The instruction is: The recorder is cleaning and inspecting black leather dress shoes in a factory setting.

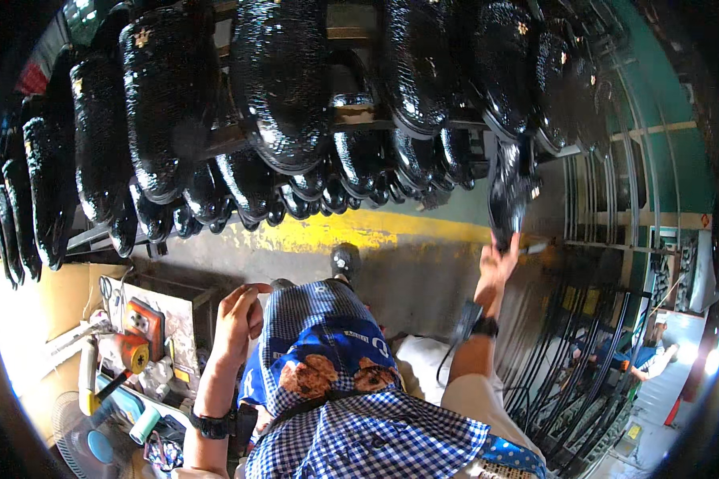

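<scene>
On the right, my right hand reaches forward, its fingers closed round the lower end of a glossy black shoe-shaped piece. That piece is smeared by motion, and its upper end meets a larger black round-toed piece above it. Long, shiny black pieces of the same kind hang in rows from a rack across the top of the view. My left hand is held beside the checked blue-and-white apron, fingers curled together, with nothing visible in them.
At lower left stand a fan, an orange-and-black tool and a board. Black metal bars lean in rows at right, with another person beyond them. A yellow band crosses the floor under the rack.
</scene>
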Demonstrator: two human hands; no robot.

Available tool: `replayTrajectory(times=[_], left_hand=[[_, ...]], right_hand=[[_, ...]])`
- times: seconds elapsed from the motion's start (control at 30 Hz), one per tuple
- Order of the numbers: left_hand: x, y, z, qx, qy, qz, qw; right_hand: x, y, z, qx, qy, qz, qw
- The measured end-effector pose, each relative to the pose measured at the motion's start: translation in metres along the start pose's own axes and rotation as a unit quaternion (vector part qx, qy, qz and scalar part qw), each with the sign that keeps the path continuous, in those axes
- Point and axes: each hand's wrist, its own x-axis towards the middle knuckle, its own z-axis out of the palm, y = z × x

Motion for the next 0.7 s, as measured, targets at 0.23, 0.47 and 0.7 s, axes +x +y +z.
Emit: replayTrajectory(times=[0.23,0.47,0.7], left_hand=[[-0.014,0.006,0.002,0.117,-0.077,0.211,0.967],[-0.033,0.040,0.008,0.481,-0.175,0.479,0.713],[-0.056,0.024,-0.057,0.214,-0.268,0.074,0.936]], right_hand=[[-0.116,0.005,-0.029,-0.064,-0.177,0.035,0.982],[-0.208,0.042,0.065,-0.401,-0.230,0.008,0.887],[-0.278,0.096,0.126,-0.548,-0.319,0.033,0.773]])
